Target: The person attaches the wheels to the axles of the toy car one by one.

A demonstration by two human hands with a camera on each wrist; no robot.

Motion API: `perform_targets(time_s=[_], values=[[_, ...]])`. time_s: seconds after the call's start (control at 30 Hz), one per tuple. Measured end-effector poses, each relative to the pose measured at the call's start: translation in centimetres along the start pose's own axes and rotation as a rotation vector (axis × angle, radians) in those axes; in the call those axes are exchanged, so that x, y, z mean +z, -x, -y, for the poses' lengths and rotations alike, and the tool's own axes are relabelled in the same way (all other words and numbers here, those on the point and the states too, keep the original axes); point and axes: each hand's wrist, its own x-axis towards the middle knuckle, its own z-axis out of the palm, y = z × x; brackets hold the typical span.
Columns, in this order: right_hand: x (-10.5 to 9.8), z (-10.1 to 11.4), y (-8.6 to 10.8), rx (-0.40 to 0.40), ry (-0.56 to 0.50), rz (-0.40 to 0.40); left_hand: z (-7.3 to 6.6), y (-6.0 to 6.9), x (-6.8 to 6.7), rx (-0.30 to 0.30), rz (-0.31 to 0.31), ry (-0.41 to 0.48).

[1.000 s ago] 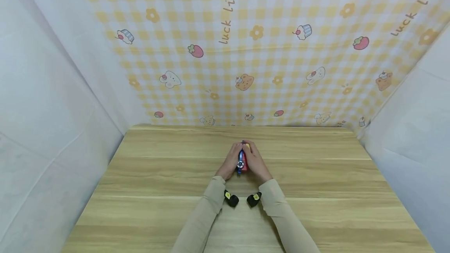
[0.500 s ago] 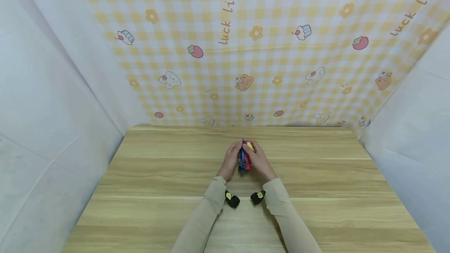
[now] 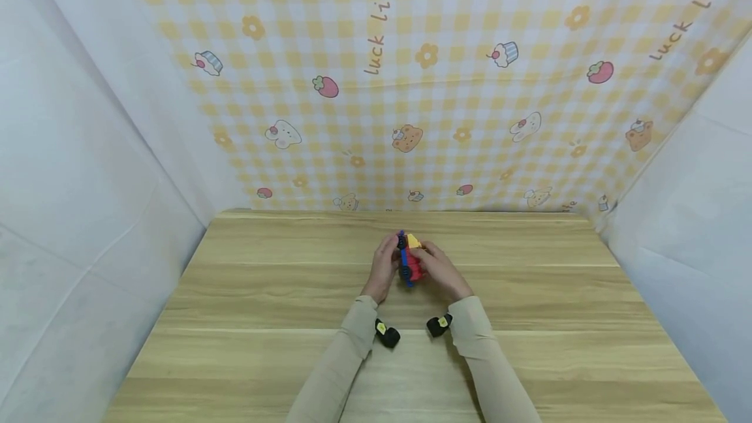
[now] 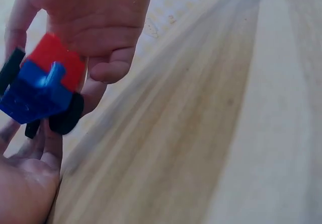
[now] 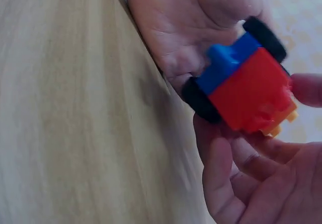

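Note:
Between both hands is a toy car (image 3: 413,266) built of plastic blocks, held just above the table. It has a red body (image 5: 251,90), a blue base (image 4: 37,93), black wheels (image 4: 67,115) and a yellow block (image 3: 414,241) at its far end. My right hand (image 3: 443,273) grips the red body, its thumb on one side and curled fingers beneath in the right wrist view. My left hand (image 3: 382,269) holds the wheel side, fingertips by the far wheel. The toy hides part of the left fingers in the right wrist view.
A wood-grain table (image 3: 264,318) lies below, with a yellow checked cloth (image 3: 435,103) behind it. White sheets (image 3: 88,181) stand at both sides. Small black wrist cameras (image 3: 386,333) sit at the inner side of each cuff.
The toy car has been turned in the hands, so more of its red body and yellow block shows. My right hand has shifted right, while the left has stayed nearly in place.

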Motion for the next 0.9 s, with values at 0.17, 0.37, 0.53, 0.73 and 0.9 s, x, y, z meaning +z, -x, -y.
perform_targets(time_s=[0.17, 0.37, 0.53, 0.73, 0.9], values=[[-0.1, 0.0, 0.0, -0.001, 0.001, -0.024, 0.2, 0.0, 0.0, -0.008, 0.023, -0.069], [-0.2, 0.0, 0.0, -0.005, 0.098, -0.098, 0.5, 0.0, 0.2, 0.095, -0.002, -0.155], [-0.4, 0.1, 0.3, -0.024, 0.212, -0.136, 0.9, -0.3, 0.2, 0.141, -0.014, -0.217], [-0.4, 0.1, 0.5, -0.032, 0.283, -0.125, 0.0, 0.1, 0.3, 0.099, 0.020, -0.222], [-0.4, 0.1, 0.7, -0.001, 0.338, -0.138, -1.8, 1.4, 0.9, 0.081, 0.048, -0.224]])
